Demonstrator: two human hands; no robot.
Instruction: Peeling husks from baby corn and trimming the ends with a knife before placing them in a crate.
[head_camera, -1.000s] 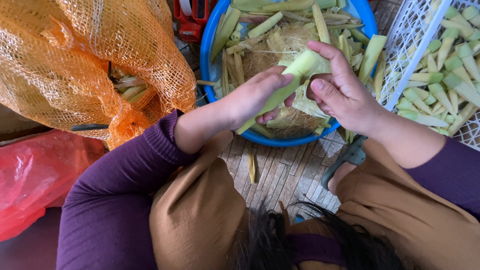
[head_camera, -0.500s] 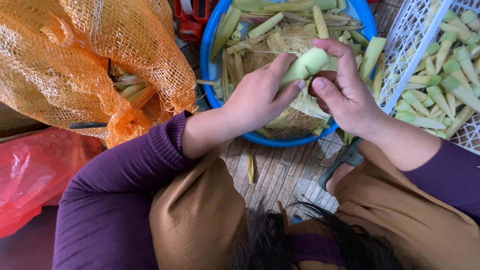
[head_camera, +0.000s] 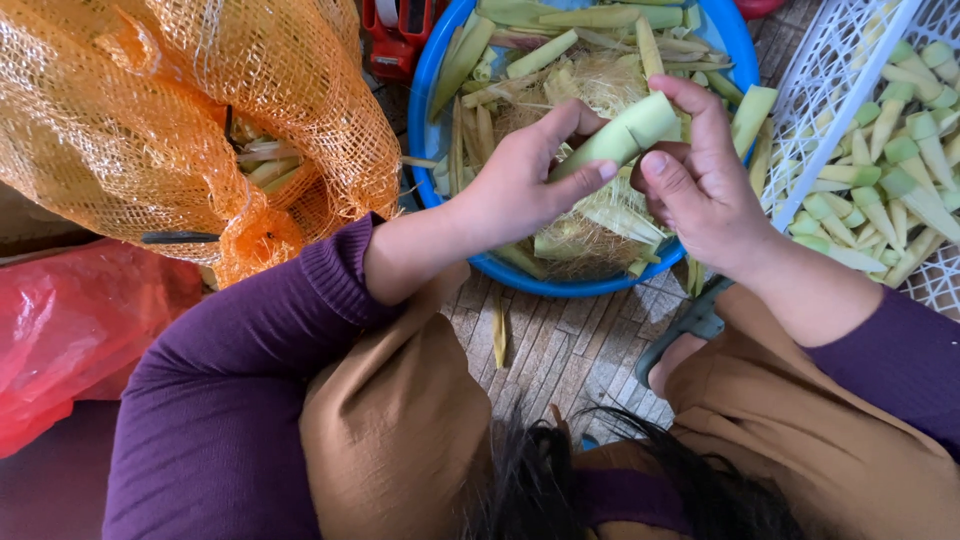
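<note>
Both my hands grip one pale green baby corn ear (head_camera: 628, 132) still in its husk, above a blue basin (head_camera: 432, 135). My left hand (head_camera: 525, 180) wraps its lower end, with the thumb and fingertips pinching the husk. Around the upper end my right hand (head_camera: 700, 180) curls its fingers, thumb pressed near the middle. The basin under them holds several peeled husk strips and corn silk.
An orange mesh sack (head_camera: 170, 120) with more ears lies at the left, a red plastic bag (head_camera: 70, 330) below it. A white slatted crate (head_camera: 840, 70) of peeled baby corn stands at the right. A red tool (head_camera: 400, 35) sits behind the basin. The floor is brick.
The ear has been brought together between both hands and turned; the loose husk leaf seen hanging a second ago is gone from my grip.
</note>
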